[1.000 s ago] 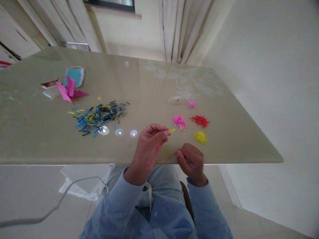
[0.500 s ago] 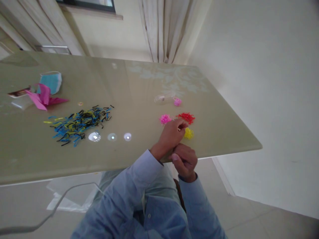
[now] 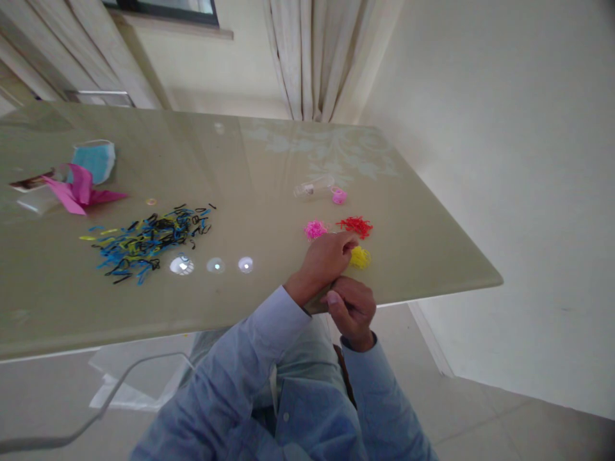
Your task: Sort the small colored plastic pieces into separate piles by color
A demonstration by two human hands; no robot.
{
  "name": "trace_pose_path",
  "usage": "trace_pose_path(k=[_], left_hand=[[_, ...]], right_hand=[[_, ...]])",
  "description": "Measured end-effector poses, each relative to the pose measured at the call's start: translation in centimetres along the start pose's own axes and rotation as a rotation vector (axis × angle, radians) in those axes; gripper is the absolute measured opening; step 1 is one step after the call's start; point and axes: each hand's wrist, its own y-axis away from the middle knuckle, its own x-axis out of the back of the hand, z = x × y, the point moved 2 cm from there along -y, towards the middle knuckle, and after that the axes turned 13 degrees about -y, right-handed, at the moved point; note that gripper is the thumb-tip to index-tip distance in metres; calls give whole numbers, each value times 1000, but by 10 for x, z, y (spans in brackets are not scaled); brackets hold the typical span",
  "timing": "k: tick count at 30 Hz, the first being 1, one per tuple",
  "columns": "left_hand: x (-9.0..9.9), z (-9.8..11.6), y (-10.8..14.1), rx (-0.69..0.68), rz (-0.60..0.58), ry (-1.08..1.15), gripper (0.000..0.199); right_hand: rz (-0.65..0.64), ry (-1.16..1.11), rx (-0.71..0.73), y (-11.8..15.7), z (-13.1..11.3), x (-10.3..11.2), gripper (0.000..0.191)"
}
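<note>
My left hand [image 3: 327,257] reaches over the table's near side with its fingers curled closed. It partly covers the gap between three small piles of what look like thin rubber bands: pink [image 3: 316,229], red [image 3: 356,226] and yellow [image 3: 360,257]. The yellow pile lies right beside its fingertips. Just below, at the table edge, my right hand [image 3: 354,308] is closed in a fist, thumb laid over the fingers, close against the left hand's underside. Whatever either hand may hold is hidden.
Behind the piles lie a clear plastic container [image 3: 313,187] and a small pink object [image 3: 339,196]. At left spreads a heap of black, blue and yellow bands [image 3: 156,240]. Beyond it are a pink folded-paper bird [image 3: 82,191] and a blue face mask [image 3: 94,161]. A white wall [image 3: 509,192] stands at right.
The whole view has shifted slightly. My left hand's fingers have curled in a little, and more of the yellow pile's left side shows. My right hand stays in nearly the same fist.
</note>
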Motion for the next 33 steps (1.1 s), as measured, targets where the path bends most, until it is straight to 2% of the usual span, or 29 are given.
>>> trace_pose_path(k=[5, 10, 15, 18, 21, 23, 29, 33], left_hand=[[13, -6, 16, -36, 22, -39, 18], [43, -30, 63, -111, 118, -14, 16], [77, -73, 115, 59, 229, -12, 14], [90, -93, 135, 213, 292, 85, 14], [93, -105, 143, 370, 345, 319, 19], [91, -107, 144, 425, 379, 433, 21], [87, -103, 141, 416, 381, 398, 20], [87, -103, 143, 431, 401, 484, 22]], right_hand=[[-2, -12, -2, -1, -1, -1, 32], [-10, 11, -59, 0, 1, 0, 34], [-44, 70, -46, 0, 2, -2, 35], [-91, 133, -33, -1, 2, -5, 35], [-155, 220, -6, -3, 2, -10, 35], [-195, 263, -1, -3, 3, -12, 34], [-235, 304, -74, -8, 6, -15, 36], [-235, 302, -113, -10, 7, -14, 35]])
